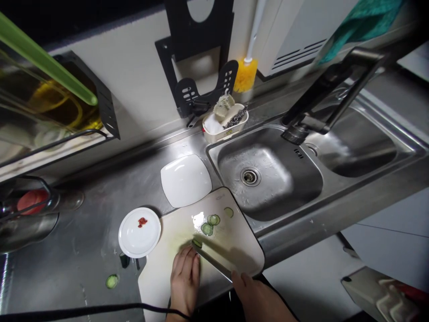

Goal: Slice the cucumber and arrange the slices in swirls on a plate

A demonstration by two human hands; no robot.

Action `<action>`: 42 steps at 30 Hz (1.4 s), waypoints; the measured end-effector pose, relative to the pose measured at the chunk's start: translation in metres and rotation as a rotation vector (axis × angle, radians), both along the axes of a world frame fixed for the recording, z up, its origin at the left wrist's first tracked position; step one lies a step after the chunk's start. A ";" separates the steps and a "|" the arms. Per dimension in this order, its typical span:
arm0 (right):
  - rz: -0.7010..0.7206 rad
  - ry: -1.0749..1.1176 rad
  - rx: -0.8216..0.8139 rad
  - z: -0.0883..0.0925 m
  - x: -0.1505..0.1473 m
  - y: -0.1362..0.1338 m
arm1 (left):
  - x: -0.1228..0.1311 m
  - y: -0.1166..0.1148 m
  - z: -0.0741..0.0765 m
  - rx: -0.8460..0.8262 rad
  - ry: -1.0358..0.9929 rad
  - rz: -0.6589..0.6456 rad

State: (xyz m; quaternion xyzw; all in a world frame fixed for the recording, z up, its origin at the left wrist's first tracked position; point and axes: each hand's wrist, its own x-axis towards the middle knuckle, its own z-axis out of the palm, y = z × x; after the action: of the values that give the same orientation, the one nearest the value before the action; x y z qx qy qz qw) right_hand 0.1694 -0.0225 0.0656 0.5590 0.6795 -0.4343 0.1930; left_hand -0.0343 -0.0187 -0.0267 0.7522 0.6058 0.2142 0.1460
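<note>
On the cream cutting board (241,250) my left hand (185,270) presses down with bent fingers, closed over a piece of cucumber that is mostly hidden beneath them. Just past the fingertips a cut cucumber slice (197,243) stands against the knife (214,263). My right hand (254,290) grips the knife's handle, with the blade reaching left across the board to the cucumber. Farther up the board lie a few loose cucumber slices (207,229), with a paler slice (229,212) near the right edge.
A square white plate (186,181) touches the board's far side. Left stands a round white plate (139,237) with red bits. A cucumber end (124,260) and slice (111,281) lie on the steel counter. The sink (268,179) and faucet (298,129) are right; a black cord (100,308) crosses the front.
</note>
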 end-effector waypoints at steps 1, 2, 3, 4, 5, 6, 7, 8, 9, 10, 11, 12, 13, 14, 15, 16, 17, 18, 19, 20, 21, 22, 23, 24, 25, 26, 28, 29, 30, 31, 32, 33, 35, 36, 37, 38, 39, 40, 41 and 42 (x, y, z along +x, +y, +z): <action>0.006 -0.008 -0.011 0.001 0.000 0.001 | 0.000 0.000 0.001 -0.002 0.000 0.001; 0.013 -0.014 -0.018 0.002 -0.001 0.002 | 0.001 0.000 0.001 -0.004 0.000 0.002; 0.019 -0.015 -0.020 0.003 -0.001 0.003 | 0.001 0.000 0.001 -0.005 0.001 0.003; 0.024 -0.012 -0.018 0.003 -0.001 0.004 | 0.001 0.000 0.002 -0.006 0.001 0.004; 0.026 -0.003 -0.010 0.003 0.000 0.004 | 0.001 0.000 0.002 -0.009 0.003 0.003; 0.022 0.006 0.007 0.002 0.000 0.003 | 0.001 0.000 0.002 -0.012 0.006 0.002; 0.013 0.015 0.026 0.001 0.000 0.002 | 0.001 0.000 0.002 -0.011 0.010 0.000; 0.000 0.025 0.043 0.000 0.000 0.001 | 0.001 0.000 0.001 -0.007 0.012 -0.003; -0.012 0.035 0.056 -0.002 0.000 0.000 | 0.001 0.000 0.001 -0.001 0.014 -0.006; -0.019 0.045 0.067 -0.004 -0.001 -0.001 | 0.001 0.000 0.000 0.006 0.016 -0.006; -0.021 0.050 0.072 -0.005 -0.001 -0.002 | 0.001 0.000 0.000 0.012 0.017 -0.005; -0.019 0.050 0.073 -0.006 -0.001 -0.002 | 0.000 0.000 0.000 0.017 0.017 -0.004; -0.016 0.049 0.071 -0.006 -0.001 -0.002 | 0.000 0.000 -0.001 0.018 0.017 -0.003; -0.015 0.046 0.073 -0.005 -0.002 -0.001 | 0.000 0.000 -0.001 0.018 0.016 -0.001; -0.019 0.044 0.077 -0.004 -0.002 0.000 | 0.000 0.000 -0.001 0.016 0.015 0.000; -0.022 0.044 0.077 -0.003 -0.003 0.002 | 0.000 0.000 -0.002 0.013 0.012 -0.001; -0.022 0.045 0.079 -0.001 -0.003 0.003 | 0.000 0.000 -0.002 0.013 0.009 -0.001; -0.020 0.048 0.084 0.000 -0.004 0.004 | 0.000 0.000 -0.002 0.012 0.007 0.001; -0.019 0.048 0.091 0.001 -0.004 0.005 | 0.000 0.000 -0.001 0.010 0.004 0.003; -0.016 0.051 0.095 0.001 -0.005 0.006 | 0.000 0.000 -0.001 0.008 0.002 0.005; -0.015 0.054 0.097 0.001 -0.006 0.006 | 0.001 0.000 -0.001 0.003 0.000 0.006; -0.015 0.055 0.099 0.000 -0.006 0.006 | 0.001 0.000 -0.001 0.000 -0.002 0.008; -0.016 0.059 0.097 -0.001 -0.007 0.006 | 0.001 0.000 0.000 -0.003 -0.004 0.010; -0.015 0.062 0.093 -0.003 -0.008 0.006 | 0.001 0.000 0.000 -0.006 -0.004 0.009; -0.013 0.059 0.089 -0.004 -0.008 0.006 | 0.001 0.000 0.000 -0.008 -0.003 0.008; -0.009 0.055 0.083 -0.004 -0.009 0.006 | 0.001 0.000 0.000 -0.010 0.000 0.007; 0.007 0.042 0.066 -0.004 -0.010 0.007 | 0.000 0.000 -0.001 -0.014 0.008 0.001; 0.015 0.035 0.055 -0.004 -0.010 0.008 | 0.000 -0.001 -0.001 -0.018 0.011 -0.002; 0.022 0.030 0.045 -0.003 -0.010 0.010 | -0.001 -0.001 -0.001 -0.021 0.012 -0.003; 0.025 0.028 0.035 -0.002 -0.011 0.011 | -0.001 -0.001 -0.002 -0.023 0.011 -0.002; 0.024 0.025 0.029 -0.001 -0.011 0.012 | -0.001 -0.002 -0.002 -0.024 0.009 -0.001; 0.022 0.021 0.023 0.000 -0.012 0.012 | -0.001 -0.002 -0.001 -0.024 0.007 0.001; 0.017 0.008 0.021 0.001 -0.013 0.013 | 0.000 -0.002 -0.001 -0.018 0.003 0.002; 0.017 0.006 0.026 0.000 -0.014 0.013 | 0.000 -0.001 0.000 -0.013 0.001 -0.001; 0.014 0.005 0.037 0.000 -0.015 0.013 | 0.000 -0.001 0.000 -0.009 0.000 -0.005; 0.011 0.002 0.047 0.000 -0.016 0.014 | 0.001 0.000 0.001 -0.007 0.000 -0.006; 0.011 -0.001 0.050 -0.001 -0.017 0.014 | 0.001 0.000 0.001 -0.006 -0.001 -0.007; 0.015 -0.006 0.044 -0.001 -0.018 0.015 | 0.001 0.000 0.002 -0.009 -0.001 -0.008; 0.023 -0.010 0.035 -0.001 -0.019 0.016 | 0.002 0.001 0.002 -0.014 -0.001 -0.006; 0.030 -0.016 0.027 -0.002 -0.020 0.018 | 0.002 0.001 0.002 -0.017 -0.002 -0.004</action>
State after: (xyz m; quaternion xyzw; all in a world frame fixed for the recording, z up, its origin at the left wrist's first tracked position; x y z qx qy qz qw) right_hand 0.1495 -0.0050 0.0640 0.5547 0.6921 -0.4175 0.1975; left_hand -0.0326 -0.0180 -0.0245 0.7519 0.6060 0.2097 0.1533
